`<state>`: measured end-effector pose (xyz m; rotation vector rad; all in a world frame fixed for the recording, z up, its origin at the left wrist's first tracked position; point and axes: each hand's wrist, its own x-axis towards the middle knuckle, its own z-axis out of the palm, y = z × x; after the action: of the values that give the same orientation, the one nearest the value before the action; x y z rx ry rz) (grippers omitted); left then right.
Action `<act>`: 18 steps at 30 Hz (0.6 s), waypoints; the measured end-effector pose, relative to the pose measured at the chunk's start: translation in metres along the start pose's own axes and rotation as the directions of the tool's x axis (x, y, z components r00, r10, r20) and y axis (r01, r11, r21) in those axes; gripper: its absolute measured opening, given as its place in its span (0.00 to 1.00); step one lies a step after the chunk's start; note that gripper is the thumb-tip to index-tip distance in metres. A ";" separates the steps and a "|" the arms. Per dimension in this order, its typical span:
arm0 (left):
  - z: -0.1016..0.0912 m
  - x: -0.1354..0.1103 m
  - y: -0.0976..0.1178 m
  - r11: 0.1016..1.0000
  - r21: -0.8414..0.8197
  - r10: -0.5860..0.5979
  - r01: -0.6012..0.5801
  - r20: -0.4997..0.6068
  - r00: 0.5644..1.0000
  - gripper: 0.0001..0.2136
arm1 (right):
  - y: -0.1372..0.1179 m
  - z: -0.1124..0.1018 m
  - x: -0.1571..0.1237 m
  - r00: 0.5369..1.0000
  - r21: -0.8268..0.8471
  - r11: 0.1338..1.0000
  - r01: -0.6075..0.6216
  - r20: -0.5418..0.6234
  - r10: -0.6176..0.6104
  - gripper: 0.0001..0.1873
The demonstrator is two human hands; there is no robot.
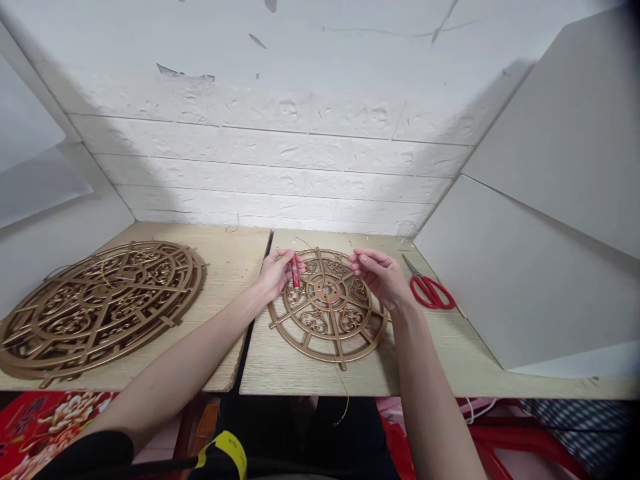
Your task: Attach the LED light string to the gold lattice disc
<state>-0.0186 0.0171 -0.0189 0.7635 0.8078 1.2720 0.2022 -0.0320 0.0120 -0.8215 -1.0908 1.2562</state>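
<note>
At the bench's near edge, a thin yellow wire (343, 393) is hanging off the board (310, 370) below the disc (327, 307). Just beyond it, the gold openwork disc is lying flat on the right-hand board, directly in front of you. Your left hand (277, 272) is resting on the disc's upper left rim, fingers closed around a small red tube (295, 273) held upright. Your right hand (380, 277) is hovering over the disc's upper right part, fingertips pinched together; whether they are holding the wire, you cannot tell from here. Just right of that hand, red scissors (429, 288) are lying on the board. Well to the left, a stack of larger gold discs (100, 303) is sitting on the second board. Farthest back, a white brick wall (280, 160) is closing off the bench.
</note>
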 end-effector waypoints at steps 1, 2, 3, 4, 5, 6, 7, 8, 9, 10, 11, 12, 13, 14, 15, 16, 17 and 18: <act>0.000 0.000 0.000 1.000 -0.003 -0.001 0.001 -0.003 1.000 0.06 | 0.000 -0.002 0.000 0.999 0.004 1.000 0.020 -0.028 -0.020 0.14; 0.000 0.000 0.000 1.000 -0.005 -0.001 0.001 -0.004 1.000 0.06 | -0.001 -0.003 0.000 0.998 0.008 0.999 0.039 -0.051 -0.038 0.14; 0.000 0.001 -0.001 1.000 -0.006 0.001 -0.001 -0.004 1.000 0.06 | -0.001 -0.004 0.000 0.996 0.013 0.998 0.057 -0.069 -0.056 0.13; 0.000 0.001 -0.001 1.000 -0.008 0.002 -0.002 -0.004 1.000 0.05 | -0.002 -0.005 0.000 0.994 0.019 0.997 0.075 -0.085 -0.073 0.13; 0.000 0.001 -0.001 1.000 -0.007 0.003 -0.003 -0.004 1.000 0.05 | -0.002 -0.005 0.000 0.991 0.027 0.995 0.092 -0.098 -0.089 0.13; 0.000 0.001 -0.001 1.000 -0.006 0.003 -0.003 -0.005 1.000 0.05 | -0.003 -0.005 0.000 0.989 0.034 0.994 0.106 -0.110 -0.102 0.13; 0.000 0.001 -0.001 1.000 -0.005 0.004 -0.004 -0.007 1.000 0.04 | -0.004 -0.005 -0.001 0.986 0.038 0.992 0.118 -0.121 -0.113 0.12; 0.000 0.000 -0.001 1.000 -0.005 0.003 -0.003 -0.010 1.000 0.03 | -0.004 -0.005 -0.001 0.984 0.040 0.991 0.128 -0.133 -0.122 0.12; 0.000 0.000 0.000 1.000 -0.005 0.001 -0.001 -0.015 1.000 0.03 | -0.005 -0.005 -0.001 0.981 0.039 0.990 0.136 -0.144 -0.129 0.12; 0.000 0.000 0.000 1.000 -0.005 -0.001 0.001 -0.017 1.000 0.03 | -0.005 -0.004 -0.001 0.979 0.038 0.989 0.141 -0.153 -0.134 0.12; 0.001 0.000 0.000 1.000 -0.005 -0.002 0.002 -0.017 1.000 0.03 | -0.005 -0.005 0.000 0.977 0.037 0.989 0.145 -0.161 -0.137 0.12; 0.001 0.000 0.000 1.000 -0.006 -0.001 0.001 -0.014 1.000 0.03 | -0.004 -0.005 0.000 0.976 0.037 0.988 0.147 -0.167 -0.139 0.12; 0.001 0.000 0.000 1.000 -0.005 0.000 0.000 -0.012 1.000 0.04 | -0.003 -0.005 0.001 0.975 0.039 0.988 0.148 -0.170 -0.140 0.13; 0.001 0.000 0.000 1.000 -0.004 0.001 -0.001 -0.010 1.000 0.04 | -0.002 -0.006 0.002 0.975 0.040 0.988 0.149 -0.173 -0.140 0.15; 0.001 0.000 0.000 1.000 -0.002 0.002 -0.002 -0.009 1.000 0.04 | -0.001 -0.006 0.003 0.973 0.033 0.988 0.154 -0.180 -0.145 0.17; 0.001 -0.001 0.000 1.000 0.000 0.002 -0.002 -0.007 1.000 0.04 | 0.001 -0.006 0.003 0.967 0.012 0.986 0.166 -0.196 -0.161 0.20; 0.001 -0.001 0.000 1.000 0.003 0.001 -0.001 -0.005 1.000 0.04 | 0.002 -0.006 0.004 0.956 -0.025 0.982 0.189 -0.224 -0.190 0.23; 0.001 -0.001 0.001 1.000 0.004 -0.001 0.001 -0.004 1.000 0.03 | 0.003 -0.005 0.004 0.937 -0.076 0.972 0.223 -0.258 -0.235 0.25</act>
<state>-0.0181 0.0159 -0.0177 0.7638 0.8145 1.2714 0.2063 -0.0274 0.0086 -0.8441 -0.9689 0.9002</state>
